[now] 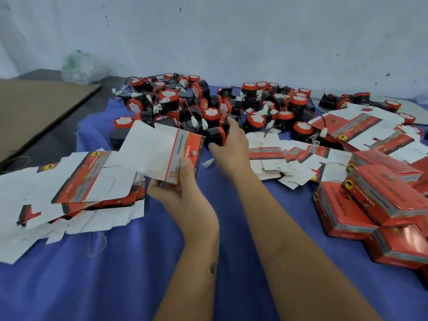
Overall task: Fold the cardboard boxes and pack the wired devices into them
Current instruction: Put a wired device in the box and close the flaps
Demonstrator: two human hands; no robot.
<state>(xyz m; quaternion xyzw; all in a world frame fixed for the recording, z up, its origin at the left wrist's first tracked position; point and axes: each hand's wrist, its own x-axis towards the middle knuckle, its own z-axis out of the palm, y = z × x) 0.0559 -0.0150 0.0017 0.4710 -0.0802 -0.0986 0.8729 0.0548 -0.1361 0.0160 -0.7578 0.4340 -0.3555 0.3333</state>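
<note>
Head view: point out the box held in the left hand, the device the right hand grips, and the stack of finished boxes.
held box (159,154), head view, white inner panel.
gripped device (217,135), head view, black body.
finished boxes (370,200), head view, red top face.

packing workshop | device heap (208,105) | flat cartons (69,193) | packed boxes (375,205)

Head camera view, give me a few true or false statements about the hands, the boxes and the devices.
1. The left hand holds a part-folded cardboard box. True.
2. The right hand rests empty on the blue cloth. False: it grips a black and red wired device.
3. Finished red boxes are stacked at the right. True.
4. The flat box blanks lie only at the right. False: a pile lies at the left too.
</note>
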